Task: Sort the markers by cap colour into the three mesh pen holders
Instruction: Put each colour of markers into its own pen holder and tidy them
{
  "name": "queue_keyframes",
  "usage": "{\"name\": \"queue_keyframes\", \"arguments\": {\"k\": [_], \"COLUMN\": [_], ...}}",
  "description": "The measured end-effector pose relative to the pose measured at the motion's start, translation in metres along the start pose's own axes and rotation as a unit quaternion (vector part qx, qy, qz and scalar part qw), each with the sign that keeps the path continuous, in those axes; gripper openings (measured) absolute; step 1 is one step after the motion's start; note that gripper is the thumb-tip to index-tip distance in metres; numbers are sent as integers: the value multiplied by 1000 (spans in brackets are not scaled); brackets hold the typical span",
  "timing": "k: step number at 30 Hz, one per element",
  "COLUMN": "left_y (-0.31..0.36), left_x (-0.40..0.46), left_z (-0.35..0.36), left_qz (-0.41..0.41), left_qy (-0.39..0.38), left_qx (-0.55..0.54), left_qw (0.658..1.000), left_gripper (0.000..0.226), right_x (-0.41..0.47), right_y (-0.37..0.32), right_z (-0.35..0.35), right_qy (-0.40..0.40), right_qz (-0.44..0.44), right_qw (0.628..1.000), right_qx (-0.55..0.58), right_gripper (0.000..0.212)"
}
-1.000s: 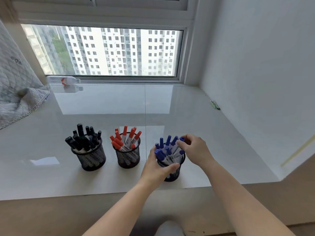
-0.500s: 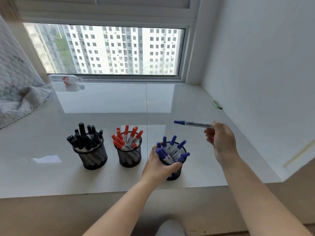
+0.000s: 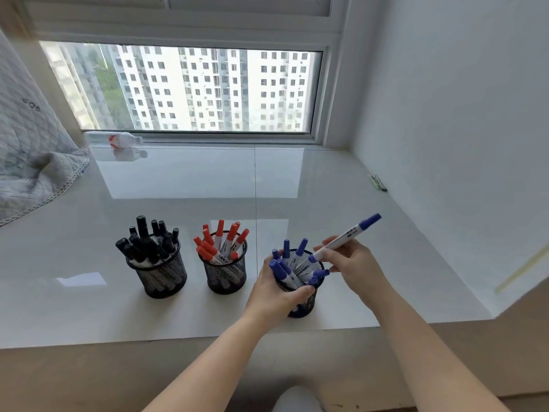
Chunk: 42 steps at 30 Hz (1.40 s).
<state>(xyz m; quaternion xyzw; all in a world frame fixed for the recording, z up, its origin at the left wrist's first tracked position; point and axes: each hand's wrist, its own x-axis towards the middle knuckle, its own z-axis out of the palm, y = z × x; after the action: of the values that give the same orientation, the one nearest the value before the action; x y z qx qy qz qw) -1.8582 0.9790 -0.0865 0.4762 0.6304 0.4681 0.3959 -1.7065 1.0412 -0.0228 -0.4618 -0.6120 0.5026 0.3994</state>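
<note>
Three black mesh pen holders stand in a row on the glossy white sill. The left holder [image 3: 162,276] is full of black-capped markers, the middle holder [image 3: 227,276] of red-capped markers. My left hand [image 3: 274,295] grips the right holder [image 3: 303,306], which has several blue-capped markers in it. My right hand [image 3: 353,267] pinches a blue-capped marker [image 3: 347,234] by its barrel. The marker is tilted, cap up to the right, with its lower end at the holder's mouth.
A plastic bottle [image 3: 114,140] lies on its side by the window. A quilted grey blanket [image 3: 32,162] drapes over the sill's left end. A small green item [image 3: 378,182] lies against the right wall. The sill's front edge [image 3: 118,341] runs just below the holders.
My right hand drew a blue-capped marker out of the right holder, held it level, then turned it cap-up and brought its lower end back to the holder. The left hand stayed on the holder.
</note>
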Motion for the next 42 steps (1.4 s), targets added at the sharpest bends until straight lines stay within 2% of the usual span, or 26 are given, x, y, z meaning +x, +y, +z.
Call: {"name": "queue_keyframes", "arguments": {"k": [5,9,13,17,19,23,27,29,31,33,35,37,40,42], "left_y": [-3,-4,-5,-8,-10,-15,-15,-13,-10,-7,-6,-4,-3,-3], "left_x": [0,1,-1,0,2,4,3,2,0,-2,-3,-4,-6,-7], "left_z": [0,0,0,0,0,-2,-3,-4,-4,-5,-6,-9,-12,-14], "left_qz": [-2,-4,1,2,1,-1,-2,2,8,9,6,2,5,7], "left_qy": [-2,3,14,20,17,13,15,18,15,10,12,17,24,21], "left_qx": [5,4,2,-2,-5,-9,-6,-7,-8,-4,-4,-5,0,3], "left_qw": [1000,1000,1000,1000,1000,1000,1000,1000,1000,1000,1000,1000,1000,1000], "left_gripper": [82,83,77,70,70,69,65,64,65,67,66,64,65,63], "right_x": [-2,-2,-3,-4,-3,-1,-3,-5,-7,-9,-9,-9,-9,-10], "right_y": [3,6,4,4,4,7,7,6,9,9,9,10,15,21], "right_z": [7,13,21,24,24,23,21,21,24,26,27,26,26,25], "right_qy": [3,60,130,161,154,117,129,112,94,97,109,103,40,7], "right_qz": [-65,-80,-84,-163,-182,-152,-175,-196,-206,-198,-197,-209,-185,-151], "right_qw": [988,982,980,960,953,964,960,943,928,931,935,931,934,953], "right_qx": [-138,-160,-125,-163,-186,-182,-178,-245,-296,-291,-276,-281,-304,-263], "right_gripper": [5,7,29,52,50,18,16,6,21,30,30,20,18,24]}}
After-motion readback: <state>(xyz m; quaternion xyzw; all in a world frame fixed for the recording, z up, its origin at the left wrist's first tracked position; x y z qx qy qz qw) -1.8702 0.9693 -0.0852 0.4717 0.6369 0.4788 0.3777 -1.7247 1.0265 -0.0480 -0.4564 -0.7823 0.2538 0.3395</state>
